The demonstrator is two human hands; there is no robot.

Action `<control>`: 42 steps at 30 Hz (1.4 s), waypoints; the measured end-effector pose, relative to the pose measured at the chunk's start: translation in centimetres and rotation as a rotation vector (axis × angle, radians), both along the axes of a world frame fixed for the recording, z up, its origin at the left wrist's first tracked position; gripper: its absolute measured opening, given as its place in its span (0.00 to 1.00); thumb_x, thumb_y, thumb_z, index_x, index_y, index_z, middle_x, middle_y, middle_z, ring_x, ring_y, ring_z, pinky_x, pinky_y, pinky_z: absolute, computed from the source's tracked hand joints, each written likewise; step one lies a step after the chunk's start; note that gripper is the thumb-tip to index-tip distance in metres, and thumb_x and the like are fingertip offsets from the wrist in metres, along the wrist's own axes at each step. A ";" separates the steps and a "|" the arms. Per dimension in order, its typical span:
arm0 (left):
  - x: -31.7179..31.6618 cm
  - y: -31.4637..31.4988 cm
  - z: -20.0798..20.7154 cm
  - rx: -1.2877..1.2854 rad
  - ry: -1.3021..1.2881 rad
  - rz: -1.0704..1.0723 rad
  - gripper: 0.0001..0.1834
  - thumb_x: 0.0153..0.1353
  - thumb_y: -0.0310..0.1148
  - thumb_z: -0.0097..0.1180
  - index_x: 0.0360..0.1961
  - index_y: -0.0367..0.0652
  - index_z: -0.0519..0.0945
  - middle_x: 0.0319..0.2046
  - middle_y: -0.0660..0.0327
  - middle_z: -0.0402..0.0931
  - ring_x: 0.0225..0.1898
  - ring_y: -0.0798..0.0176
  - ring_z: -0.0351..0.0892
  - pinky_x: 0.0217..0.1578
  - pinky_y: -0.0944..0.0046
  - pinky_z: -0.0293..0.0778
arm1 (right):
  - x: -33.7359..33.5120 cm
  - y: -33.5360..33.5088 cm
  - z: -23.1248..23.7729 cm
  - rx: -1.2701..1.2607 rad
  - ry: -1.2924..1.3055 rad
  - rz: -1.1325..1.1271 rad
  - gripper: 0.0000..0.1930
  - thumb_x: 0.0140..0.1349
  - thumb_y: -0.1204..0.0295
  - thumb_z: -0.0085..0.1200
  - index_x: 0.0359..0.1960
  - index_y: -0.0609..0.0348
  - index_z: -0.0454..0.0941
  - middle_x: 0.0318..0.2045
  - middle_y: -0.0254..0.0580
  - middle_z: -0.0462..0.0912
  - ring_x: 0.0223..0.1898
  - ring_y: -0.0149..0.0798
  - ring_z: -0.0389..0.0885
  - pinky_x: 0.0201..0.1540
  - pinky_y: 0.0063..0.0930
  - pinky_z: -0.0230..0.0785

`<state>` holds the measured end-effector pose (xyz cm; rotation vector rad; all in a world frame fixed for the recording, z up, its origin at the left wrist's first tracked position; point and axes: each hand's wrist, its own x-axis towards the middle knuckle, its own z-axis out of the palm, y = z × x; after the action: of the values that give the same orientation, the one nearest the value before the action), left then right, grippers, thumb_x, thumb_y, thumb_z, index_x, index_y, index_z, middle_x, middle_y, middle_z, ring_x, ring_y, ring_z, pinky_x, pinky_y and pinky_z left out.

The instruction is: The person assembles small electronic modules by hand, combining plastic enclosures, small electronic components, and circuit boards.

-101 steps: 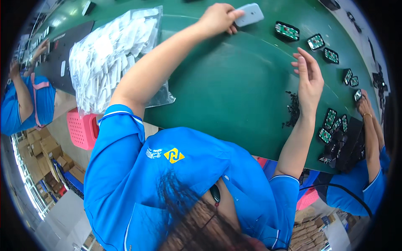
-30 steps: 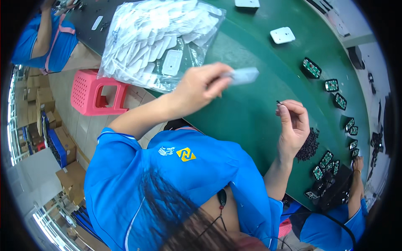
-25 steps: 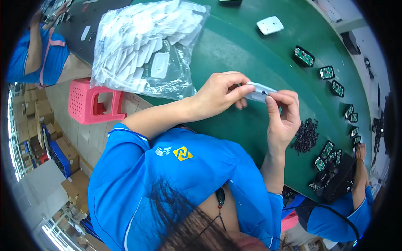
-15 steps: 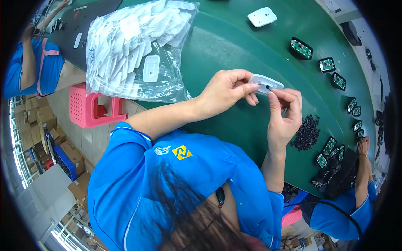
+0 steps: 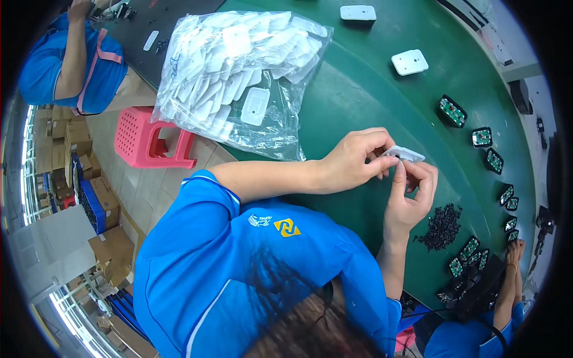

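My left hand [image 5: 365,160] grips one end of a white plastic cover [image 5: 412,154] between thumb and fingers, held tilted above the table. At the cover's near face, the thumb and fingertips of my right hand [image 5: 412,194] pinch a small black part, mostly hidden by the fingers. A pile of similar small black parts [image 5: 440,228] lies just right of my right wrist. Left of my hands, a clear plastic bag [image 5: 274,140] full of white covers rests on the green table [image 5: 352,95].
Another white cover [image 5: 410,62] and a white-topped black case [image 5: 358,14] lie farther back. Several black housings with green circuit boards [image 5: 452,111] line the right side. Co-workers in blue sit at the far left [image 5: 65,65] and lower right [image 5: 477,334]. A pink stool [image 5: 140,140] stands left.
The view has shifted, so the scene sits differently in it. My right fingertips have closed in against the cover, now covering most of the black part, and the cover is tilted more edge-on.
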<state>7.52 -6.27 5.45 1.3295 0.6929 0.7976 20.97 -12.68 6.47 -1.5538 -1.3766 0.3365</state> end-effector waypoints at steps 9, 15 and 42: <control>-0.1 -0.4 -0.6 -0.243 -0.133 -0.047 0.04 0.65 0.25 0.51 0.38 0.35 0.73 0.31 0.60 0.75 0.31 0.70 0.79 0.32 0.72 0.76 | 0.4 -0.2 -0.7 -0.039 0.293 0.018 0.04 0.57 0.77 0.60 0.32 0.63 0.78 0.32 0.34 0.74 0.29 0.25 0.69 0.30 0.17 0.61; -0.5 -0.5 -0.5 -0.247 -0.156 -0.108 0.08 0.67 0.26 0.49 0.44 0.33 0.71 0.35 0.57 0.77 0.36 0.67 0.80 0.40 0.69 0.76 | 0.7 0.1 -0.5 -0.021 0.239 0.027 0.04 0.56 0.78 0.60 0.32 0.62 0.78 0.31 0.34 0.74 0.27 0.24 0.69 0.28 0.16 0.62; 0.5 -0.3 -0.6 -0.206 -0.052 -0.132 0.06 0.64 0.27 0.53 0.38 0.35 0.73 0.31 0.61 0.73 0.29 0.71 0.78 0.29 0.72 0.74 | 3.5 -0.5 -0.9 -0.306 0.485 0.162 0.13 0.54 0.77 0.62 0.41 0.62 0.76 0.30 0.28 0.72 0.26 0.21 0.60 0.28 0.14 0.57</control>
<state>7.99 -6.57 4.85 1.1517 0.6223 0.6349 24.49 -13.22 5.52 -1.4717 -1.0994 0.9937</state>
